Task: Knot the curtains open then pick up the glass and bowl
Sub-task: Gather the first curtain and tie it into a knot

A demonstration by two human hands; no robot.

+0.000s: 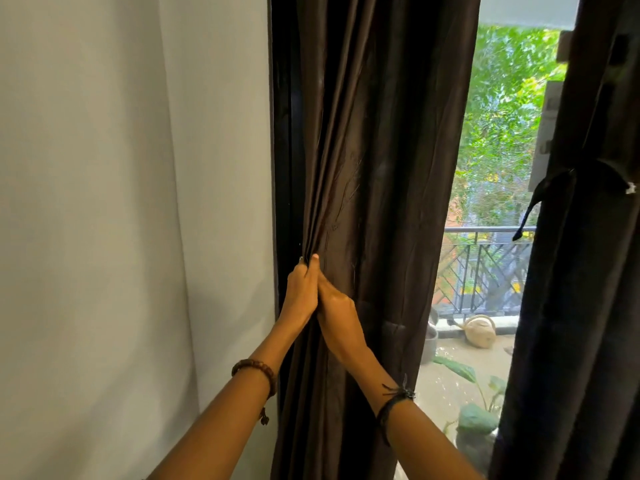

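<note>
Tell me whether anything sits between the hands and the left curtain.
Nothing visible does. The left hand and the right hand already grip the gathered edge of the left curtain beside the wall.

The left curtain [363, 168] was gathered into folds and pinched by the left hand [302, 289] and right hand [334, 306], pressed together beside the wall [121, 202].
</note>
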